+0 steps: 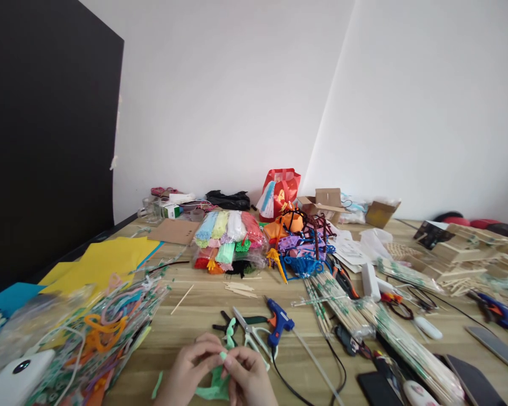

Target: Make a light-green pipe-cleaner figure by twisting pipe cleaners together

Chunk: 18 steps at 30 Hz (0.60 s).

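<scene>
At the table's near edge, my left hand [195, 366] and my right hand [249, 375] meet, fingertips pinched together on a light green strip [214, 389]. A small pale green end pokes out between the fingers, and more of the strip hangs below them. It looks soft, like pipe cleaner or felt; I cannot tell which. Just beyond my hands stands a twisted light green piece [231, 328]; whether it joins the held strip is hidden. Scissors [250, 332] lie open beside it, with a blue glue gun [279, 321] to their right. A green scrap [157, 384] lies left of my hands.
Bagged pipe cleaners [231, 239] and a tangled colourful pile [305, 242] stand farther back. Yellow sheets [105, 259] and a heap of strips [110, 327] lie left. Bundled wooden sticks [415, 349], a black phone [379, 389] and cables are at right. A wooden stick [182, 299] lies mid-table.
</scene>
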Available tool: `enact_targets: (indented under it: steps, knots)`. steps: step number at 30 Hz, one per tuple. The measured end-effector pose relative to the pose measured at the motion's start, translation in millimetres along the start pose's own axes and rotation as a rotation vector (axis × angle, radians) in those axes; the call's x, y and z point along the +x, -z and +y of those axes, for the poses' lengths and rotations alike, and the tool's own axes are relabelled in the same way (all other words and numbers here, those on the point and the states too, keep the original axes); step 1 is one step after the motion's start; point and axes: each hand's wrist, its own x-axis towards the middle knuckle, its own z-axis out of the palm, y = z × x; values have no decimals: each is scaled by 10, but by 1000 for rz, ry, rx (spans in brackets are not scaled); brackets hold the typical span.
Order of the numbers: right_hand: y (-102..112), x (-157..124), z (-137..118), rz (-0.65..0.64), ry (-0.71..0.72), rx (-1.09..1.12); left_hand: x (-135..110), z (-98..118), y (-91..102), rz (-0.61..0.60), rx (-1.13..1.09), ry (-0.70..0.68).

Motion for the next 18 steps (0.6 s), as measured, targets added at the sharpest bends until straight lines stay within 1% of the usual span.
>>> enact_targets:
  steps: [3, 6, 10, 13, 18]
  knots:
    - [7, -4, -25, -3, 8, -1, -2, -78, -67, 55, -88, -7]
    - [9, -14, -48, 3, 12, 11, -11, -76, -114, 81, -107, -12]
    - [15, -18, -43, 19, 0, 33, -25, 3, -126, 65, -83, -1]
    - [20, -14, -22, -1, -23, 44, -28, 50, -109, 51, -69, 4]
    - [22, 4, 53, -39, -63, 68, -33, 44, -83, 14, -93, 22]
